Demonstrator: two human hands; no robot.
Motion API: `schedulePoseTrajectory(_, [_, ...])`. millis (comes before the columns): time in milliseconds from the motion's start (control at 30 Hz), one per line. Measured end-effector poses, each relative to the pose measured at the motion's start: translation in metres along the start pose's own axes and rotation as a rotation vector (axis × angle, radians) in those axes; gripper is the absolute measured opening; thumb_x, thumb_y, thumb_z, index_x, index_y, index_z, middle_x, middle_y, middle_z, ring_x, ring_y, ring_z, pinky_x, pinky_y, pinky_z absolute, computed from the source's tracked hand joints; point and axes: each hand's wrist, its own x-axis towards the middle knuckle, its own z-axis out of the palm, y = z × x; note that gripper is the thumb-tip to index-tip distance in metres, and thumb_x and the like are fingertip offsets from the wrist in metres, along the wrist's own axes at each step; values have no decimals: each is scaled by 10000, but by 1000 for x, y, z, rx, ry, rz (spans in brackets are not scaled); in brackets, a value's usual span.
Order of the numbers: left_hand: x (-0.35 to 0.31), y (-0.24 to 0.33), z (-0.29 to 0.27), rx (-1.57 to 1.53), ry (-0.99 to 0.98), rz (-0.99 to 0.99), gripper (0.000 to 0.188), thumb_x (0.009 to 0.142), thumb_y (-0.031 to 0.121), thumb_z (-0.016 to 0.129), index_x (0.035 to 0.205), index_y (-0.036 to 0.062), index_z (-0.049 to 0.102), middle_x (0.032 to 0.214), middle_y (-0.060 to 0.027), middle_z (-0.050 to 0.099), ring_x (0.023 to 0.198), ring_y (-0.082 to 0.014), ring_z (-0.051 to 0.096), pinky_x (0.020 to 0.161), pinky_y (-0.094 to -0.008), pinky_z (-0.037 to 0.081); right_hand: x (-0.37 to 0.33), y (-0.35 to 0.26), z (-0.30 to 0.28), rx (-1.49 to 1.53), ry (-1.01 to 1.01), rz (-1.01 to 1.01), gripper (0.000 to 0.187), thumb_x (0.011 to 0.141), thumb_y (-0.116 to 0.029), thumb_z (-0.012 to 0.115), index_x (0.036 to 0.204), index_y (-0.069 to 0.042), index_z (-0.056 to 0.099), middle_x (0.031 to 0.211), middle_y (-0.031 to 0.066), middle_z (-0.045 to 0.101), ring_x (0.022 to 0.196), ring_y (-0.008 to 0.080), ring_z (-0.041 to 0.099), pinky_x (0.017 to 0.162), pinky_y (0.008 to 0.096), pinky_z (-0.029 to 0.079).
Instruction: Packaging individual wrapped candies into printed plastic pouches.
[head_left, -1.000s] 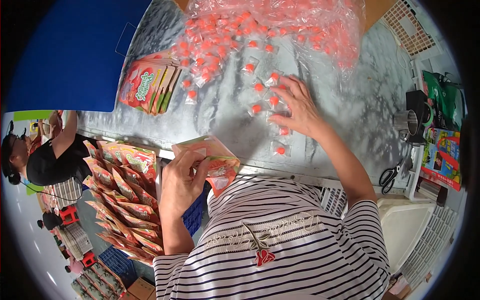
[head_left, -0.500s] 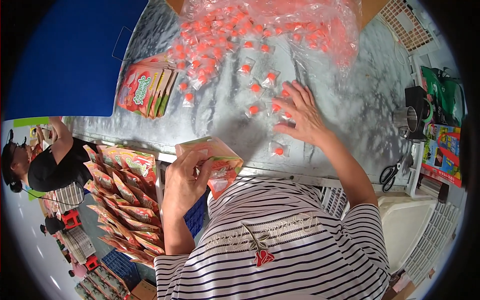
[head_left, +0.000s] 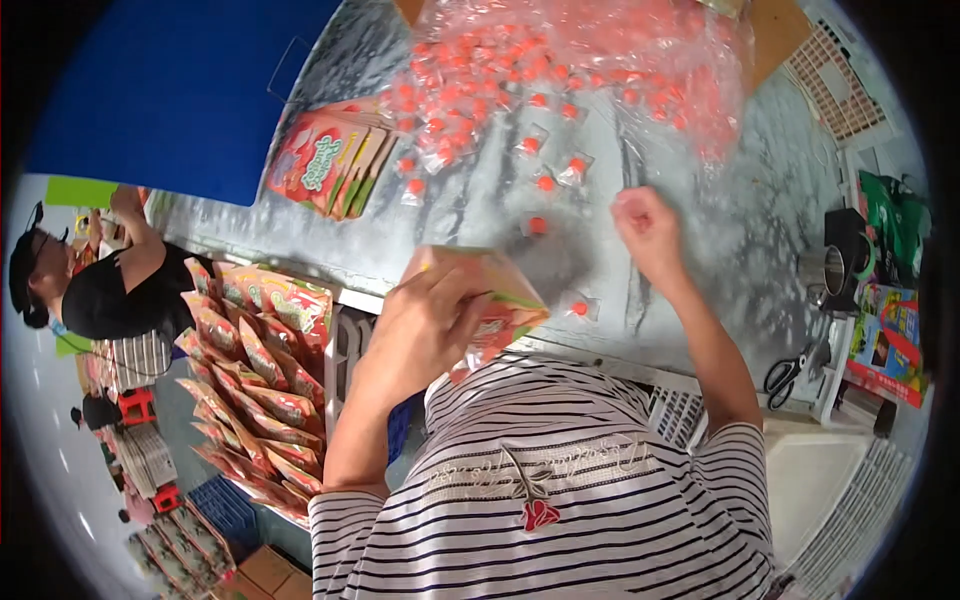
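My left hand (head_left: pixel 425 325) grips a printed red and green pouch (head_left: pixel 510 318) close to my body, thumb in front and fingers over its back. Over the table my right hand (head_left: pixel 648 228) is closed, its fingers curled round small wrapped candies that they mostly hide. To its left, several red candies in clear wrappers lie loose, among them one candy (head_left: pixel 545 183) by itself and another (head_left: pixel 537 226) nearer me. A single wrapped candy (head_left: pixel 579 309) rests by the table's front edge, right of the pouch.
A heap of wrapped candies (head_left: pixel 450 120) and a clear plastic bag (head_left: pixel 640 50) lie at the back. Flat pouches (head_left: pixel 325 165) are stacked left. Filled pouches (head_left: pixel 255 390) stand in a crate at lower left. Scissors (head_left: pixel 785 378) lie right. A person (head_left: pixel 115 290) works at far left.
My right hand has closed from spread fingers, and the candies beneath it are gone from the table. My left hand and the pouch have moved right. The whole view has shifted slightly.
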Motion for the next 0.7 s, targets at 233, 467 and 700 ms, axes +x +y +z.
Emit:
schedulePoseTrajectory(233, [18, 11, 9, -29, -89, 70, 146, 803, 5, 653, 943, 14, 609, 914, -137, 642, 764, -348, 623, 649, -396, 508, 55, -140, -12, 1122, 48, 519, 175, 941, -135, 587, 1093, -58, 550, 901, 26, 607, 701, 58, 535, 576, 218, 450])
schedulePoseTrajectory(467, [22, 11, 8, -91, -40, 164, 136, 753, 7, 660, 874, 11, 598, 829, -148, 570, 804, -344, 574, 687, -435, 478, 49, -133, -7, 595, -237, 133, 230, 946, -117, 525, 1142, -10, 468, 1091, 190, 558, 937, 299, 592, 806, 394, 486])
schedulePoseTrajectory(700, [26, 16, 23, -110, 2, 261, 137, 763, 11, 662, 877, -5, 587, 832, -148, 556, 772, -348, 580, 659, -425, 476, 45, -131, -16, 439, -343, 41, 655, 969, -514, 354, 1345, 23, 341, 1355, 265, 393, 1330, 394, 328, 1142, 459, 176])
